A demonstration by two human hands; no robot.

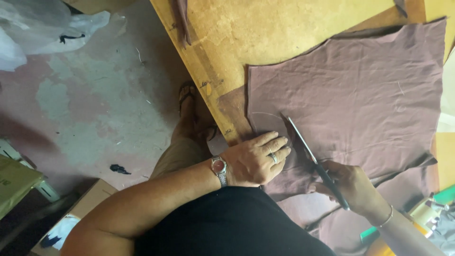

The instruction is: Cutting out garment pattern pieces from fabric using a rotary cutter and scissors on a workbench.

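Black garment at bottom centre; cloth-cutting under way.
Left hand flat on mauve fabric, gripping nothing; right hand closed around scissors, cut barely begun along chalk curve.

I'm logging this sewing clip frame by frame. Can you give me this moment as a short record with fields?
Setting: yellow wooden table, seen from above
Material: mauve-brown fabric spread flat on the table
Left hand: left hand pressed flat on the fabric's near edge, rings on fingers, wristwatch on the wrist
Right hand: right hand gripping scissors, blades partly into the fabric beside a faint curved chalk line
Floor: worn concrete floor, sandalled foot below the table edge
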